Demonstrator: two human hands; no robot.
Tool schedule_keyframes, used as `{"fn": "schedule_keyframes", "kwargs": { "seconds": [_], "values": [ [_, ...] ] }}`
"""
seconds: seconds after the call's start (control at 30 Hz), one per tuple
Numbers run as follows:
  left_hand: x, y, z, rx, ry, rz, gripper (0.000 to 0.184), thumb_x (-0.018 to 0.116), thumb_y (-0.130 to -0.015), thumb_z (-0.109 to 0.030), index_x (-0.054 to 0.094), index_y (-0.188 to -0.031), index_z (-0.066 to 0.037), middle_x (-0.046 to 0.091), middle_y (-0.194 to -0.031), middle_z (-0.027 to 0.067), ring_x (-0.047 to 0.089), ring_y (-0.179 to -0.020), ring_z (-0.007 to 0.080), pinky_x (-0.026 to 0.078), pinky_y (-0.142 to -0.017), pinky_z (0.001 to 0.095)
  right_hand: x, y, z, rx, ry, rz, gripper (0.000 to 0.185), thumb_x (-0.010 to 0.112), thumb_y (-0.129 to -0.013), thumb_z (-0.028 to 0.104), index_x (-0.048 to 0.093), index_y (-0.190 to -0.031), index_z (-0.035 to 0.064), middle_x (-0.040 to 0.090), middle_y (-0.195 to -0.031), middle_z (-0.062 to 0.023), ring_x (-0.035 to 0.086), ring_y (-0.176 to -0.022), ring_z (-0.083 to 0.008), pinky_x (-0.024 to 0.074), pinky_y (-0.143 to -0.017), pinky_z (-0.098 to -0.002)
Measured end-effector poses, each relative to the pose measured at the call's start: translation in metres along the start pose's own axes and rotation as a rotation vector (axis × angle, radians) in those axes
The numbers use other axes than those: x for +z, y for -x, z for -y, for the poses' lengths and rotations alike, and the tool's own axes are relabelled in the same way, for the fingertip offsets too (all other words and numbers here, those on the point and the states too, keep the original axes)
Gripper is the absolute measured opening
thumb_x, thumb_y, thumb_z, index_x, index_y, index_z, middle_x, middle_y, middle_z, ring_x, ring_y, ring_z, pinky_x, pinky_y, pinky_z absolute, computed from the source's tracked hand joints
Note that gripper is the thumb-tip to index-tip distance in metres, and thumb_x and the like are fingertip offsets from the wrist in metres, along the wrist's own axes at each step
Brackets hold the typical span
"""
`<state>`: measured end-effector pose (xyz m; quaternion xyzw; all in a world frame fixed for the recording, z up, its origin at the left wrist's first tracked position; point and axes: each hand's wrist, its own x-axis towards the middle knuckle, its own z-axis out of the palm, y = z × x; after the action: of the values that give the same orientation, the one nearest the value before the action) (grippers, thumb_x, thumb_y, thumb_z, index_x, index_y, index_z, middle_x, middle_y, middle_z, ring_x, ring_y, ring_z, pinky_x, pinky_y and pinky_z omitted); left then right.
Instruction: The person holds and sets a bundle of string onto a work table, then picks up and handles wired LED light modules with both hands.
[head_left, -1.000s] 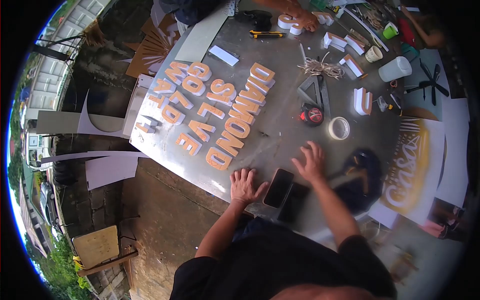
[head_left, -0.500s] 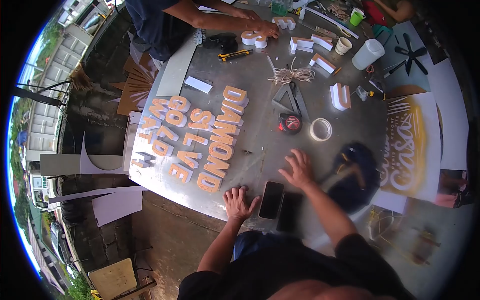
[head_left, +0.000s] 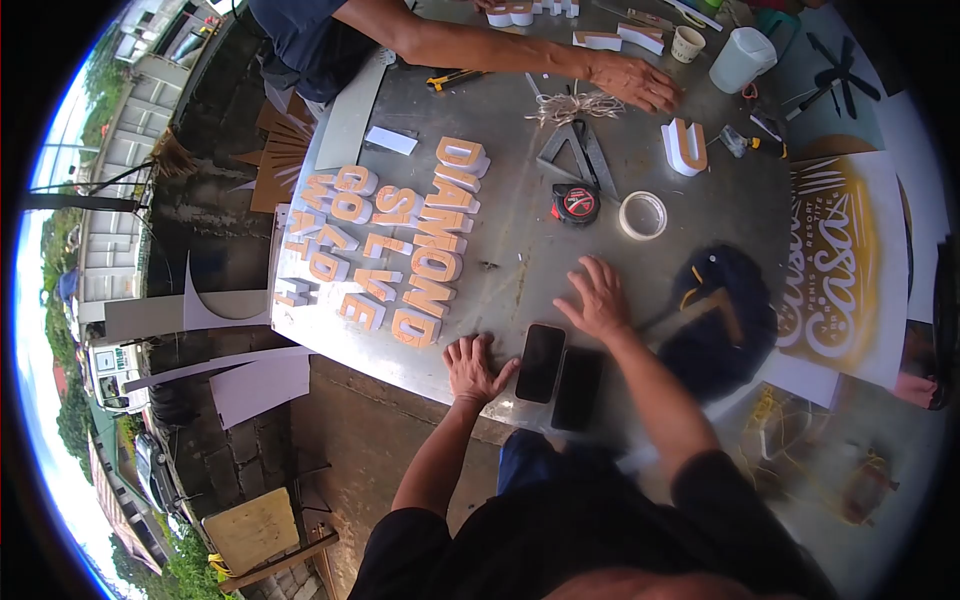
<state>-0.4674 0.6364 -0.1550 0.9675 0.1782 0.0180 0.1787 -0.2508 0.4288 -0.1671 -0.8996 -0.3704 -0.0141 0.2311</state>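
Note:
My left hand [head_left: 474, 370] lies flat near the table's front edge, fingers spread, holding nothing. Just right of its thumb is a dark smartphone [head_left: 540, 362], with a second black phone-like slab [head_left: 577, 388] beside it. Above them my right hand [head_left: 598, 298] rests on the metal tabletop with its fingers apart, also holding nothing. Beyond my left hand stand rows of block letters with orange-brown faces and white sides, among them the DIAMOND row [head_left: 440, 265]. A red-and-black tape measure [head_left: 575, 203] and a roll of masking tape [head_left: 628, 215] sit beyond my right hand.
A co-worker's hand [head_left: 635, 82] reaches across the far side, near a twine bundle [head_left: 575, 106] and a U-shaped letter [head_left: 672, 145]. A dark blue cap [head_left: 720, 340] lies right of my right arm. A printed sign [head_left: 845, 260], cup [head_left: 687, 44] and plastic jug [head_left: 742, 60] are further right.
The co-worker's hand has moved right from the far S-shaped letter toward the U-shaped one. My view has shifted slightly, while my hands stay resting on the table.

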Motion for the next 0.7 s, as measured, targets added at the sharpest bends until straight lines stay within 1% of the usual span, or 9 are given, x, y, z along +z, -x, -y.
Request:
{"fn": "schedule_keyframes", "kwargs": {
  "seconds": [0.03,0.2,0.3,0.37,0.43,0.5,0.57,0.7],
  "values": [
    [-0.001,0.001,-0.001,0.004,-0.008,0.006,0.077,0.067,-0.081,-0.071,0.056,-0.125,-0.009,0.052,-0.117,0.0146,0.046,-0.111,0.0372,0.032,-0.102,0.0511,0.000,0.000,0.000,0.001,-0.002,0.003,0.056,0.070,-0.089,0.054,0.064,-0.122,0.0100,0.046,-0.144,-0.0158,0.042,-0.137,-0.0375,0.0351,-0.113,-0.0513],
    [-0.001,0.006,0.001,0.016,-0.034,0.007,0.078,0.066,-0.081,-0.072,0.056,-0.125,-0.008,0.052,-0.116,0.0149,0.046,-0.110,0.0375,0.032,-0.102,0.0515,0.002,0.004,0.002,0.005,-0.017,0.008,0.055,0.069,-0.089,0.054,0.064,-0.122,0.0099,0.047,-0.144,-0.0160,0.041,-0.138,-0.0374,0.0350,-0.114,-0.0510],
    [0.002,0.002,0.000,-0.017,-0.003,0.028,0.080,0.064,-0.081,-0.074,0.056,-0.124,-0.008,0.052,-0.116,0.0148,0.046,-0.110,0.0375,0.031,-0.104,0.0514,0.000,0.001,-0.005,0.010,0.001,0.006,0.055,0.069,-0.090,0.055,0.064,-0.121,0.0099,0.046,-0.144,-0.0160,0.041,-0.138,-0.0368,0.0352,-0.114,-0.0509],
    [0.008,0.003,0.004,0.007,-0.067,-0.033,0.077,0.064,-0.080,-0.075,0.059,-0.124,-0.012,0.053,-0.115,0.0131,0.047,-0.111,0.0365,0.031,-0.104,0.0508,0.005,0.003,0.000,0.034,0.004,-0.001,0.055,0.068,-0.090,0.056,0.063,-0.120,0.0099,0.046,-0.144,-0.0159,0.041,-0.138,-0.0364,0.0353,-0.113,-0.0508],
    [0.011,0.003,0.006,0.015,-0.073,-0.031,0.077,0.065,-0.080,-0.075,0.059,-0.123,-0.012,0.054,-0.115,0.0130,0.047,-0.111,0.0367,0.031,-0.105,0.0511,0.003,0.004,-0.002,0.005,0.016,0.016,0.055,0.067,-0.090,0.056,0.063,-0.120,0.0100,0.046,-0.144,-0.0158,0.040,-0.139,-0.0354,0.0345,-0.114,-0.0502],
    [0.014,0.004,0.008,0.022,-0.050,-0.041,0.077,0.066,-0.079,-0.074,0.060,-0.122,-0.011,0.055,-0.114,0.0135,0.047,-0.111,0.0372,0.030,-0.105,0.0513,-0.001,-0.001,-0.004,0.016,0.027,0.013,0.055,0.066,-0.090,0.056,0.063,-0.120,0.0100,0.045,-0.144,-0.0157,0.039,-0.139,-0.0351,0.0336,-0.115,-0.0500],
    [0.012,0.003,0.007,0.037,-0.049,-0.050,0.080,0.063,-0.081,-0.076,0.058,-0.120,-0.007,0.055,-0.114,0.0138,0.048,-0.111,0.0373,0.030,-0.104,0.0516,0.000,0.008,-0.001,0.018,-0.003,0.029,0.055,0.066,-0.091,0.056,0.063,-0.120,0.0100,0.045,-0.144,-0.0157,0.039,-0.139,-0.0349,0.0327,-0.116,-0.0498],
    [0.010,0.003,0.007,0.047,-0.069,-0.038,0.080,0.064,-0.082,-0.075,0.057,-0.122,-0.006,0.055,-0.115,0.0130,0.048,-0.111,0.0366,0.030,-0.105,0.0513,0.000,0.004,-0.002,0.009,0.016,-0.004,0.055,0.066,-0.090,0.056,0.064,-0.121,0.0101,0.046,-0.143,-0.0153,0.039,-0.139,-0.0346,0.0306,-0.118,-0.0496]
  ]
}}
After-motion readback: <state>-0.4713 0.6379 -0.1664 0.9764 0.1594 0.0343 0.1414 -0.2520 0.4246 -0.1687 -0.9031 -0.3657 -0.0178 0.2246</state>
